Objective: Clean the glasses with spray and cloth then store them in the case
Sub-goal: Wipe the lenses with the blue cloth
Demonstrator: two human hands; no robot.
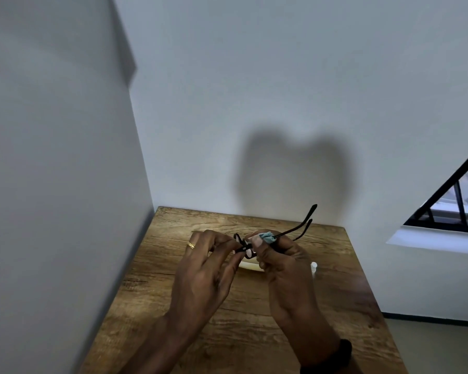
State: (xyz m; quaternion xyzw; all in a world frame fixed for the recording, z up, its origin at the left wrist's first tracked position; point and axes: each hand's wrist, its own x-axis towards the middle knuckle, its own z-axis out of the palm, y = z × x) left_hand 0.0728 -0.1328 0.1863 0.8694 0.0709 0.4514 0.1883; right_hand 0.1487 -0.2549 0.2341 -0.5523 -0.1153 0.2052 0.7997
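Black-framed glasses are held above the wooden table, their temple arms sticking up to the right. My left hand, with a gold ring, pinches the frame's left end. My right hand presses a light blue cloth against the lens with thumb and fingers. A cream-coloured glasses case lies on the table under my hands, mostly hidden. A small white spray bottle peeks out just right of my right hand.
The table stands in a corner, with a white wall behind and a white panel on the left. A window with black bars is at the right. Floor shows past the table's right edge.
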